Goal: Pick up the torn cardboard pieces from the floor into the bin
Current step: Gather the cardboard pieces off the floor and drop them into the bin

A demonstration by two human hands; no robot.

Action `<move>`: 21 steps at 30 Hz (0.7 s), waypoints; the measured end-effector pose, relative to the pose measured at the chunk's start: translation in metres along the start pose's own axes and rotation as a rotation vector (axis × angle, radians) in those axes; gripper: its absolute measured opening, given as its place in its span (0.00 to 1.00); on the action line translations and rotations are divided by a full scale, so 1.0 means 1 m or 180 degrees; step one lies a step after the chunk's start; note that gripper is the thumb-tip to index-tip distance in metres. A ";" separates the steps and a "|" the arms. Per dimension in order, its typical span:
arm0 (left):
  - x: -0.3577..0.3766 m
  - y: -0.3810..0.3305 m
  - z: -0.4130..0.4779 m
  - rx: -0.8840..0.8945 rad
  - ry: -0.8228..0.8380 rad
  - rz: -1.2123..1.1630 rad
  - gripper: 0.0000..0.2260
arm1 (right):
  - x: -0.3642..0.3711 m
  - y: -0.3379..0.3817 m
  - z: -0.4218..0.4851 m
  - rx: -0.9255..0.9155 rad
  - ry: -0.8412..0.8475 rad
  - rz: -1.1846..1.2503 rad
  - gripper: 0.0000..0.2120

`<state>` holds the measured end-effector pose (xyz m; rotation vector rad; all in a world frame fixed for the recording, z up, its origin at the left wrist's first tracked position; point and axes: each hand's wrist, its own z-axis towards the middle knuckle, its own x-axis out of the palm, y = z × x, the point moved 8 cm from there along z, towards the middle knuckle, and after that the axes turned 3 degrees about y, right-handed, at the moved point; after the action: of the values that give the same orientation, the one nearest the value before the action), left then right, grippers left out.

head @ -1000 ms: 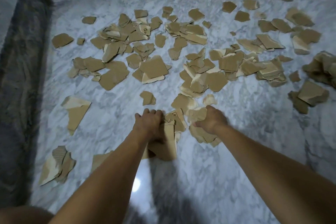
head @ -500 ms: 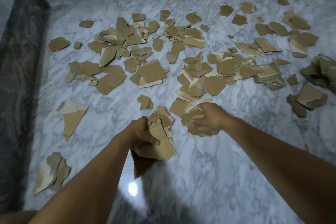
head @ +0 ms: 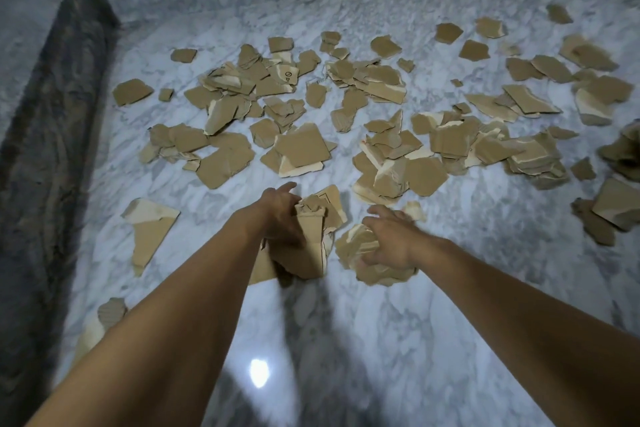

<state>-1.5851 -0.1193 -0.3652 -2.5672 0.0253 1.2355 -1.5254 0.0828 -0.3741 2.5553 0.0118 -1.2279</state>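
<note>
From the head camera I see my left hand (head: 280, 215) gripping a stack of torn cardboard (head: 310, 250) and my right hand (head: 393, 241) clutching a crumpled bundle (head: 360, 248), both over the marble floor (head: 346, 340), where many more cardboard pieces (head: 301, 149) lie scattered ahead.

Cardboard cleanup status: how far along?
Done: nothing verifiable, no bin in view. In hand: the left hand grips a cardboard stack; the right hand holds a cardboard bundle. Left: dozens of torn pieces scattered over the marble floor, plus binning both handfuls. Looks early.
</note>
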 end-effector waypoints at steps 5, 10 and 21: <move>0.010 0.010 0.014 -0.0177 0.0006 -0.0149 0.35 | 0.019 0.013 0.008 0.0032 0.0210 -0.0312 0.32; 0.022 0.023 0.015 -0.0301 0.0081 -0.0631 0.34 | 0.016 0.011 0.009 0.0288 0.0213 -0.0167 0.29; 0.016 -0.048 -0.014 -0.0002 -0.0119 -0.1767 0.32 | -0.007 -0.082 -0.075 0.0659 -0.0392 0.2045 0.24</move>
<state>-1.5574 -0.0756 -0.3565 -2.3098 -0.6472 1.0553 -1.4841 0.1828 -0.3462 2.3340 -0.9266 -1.1511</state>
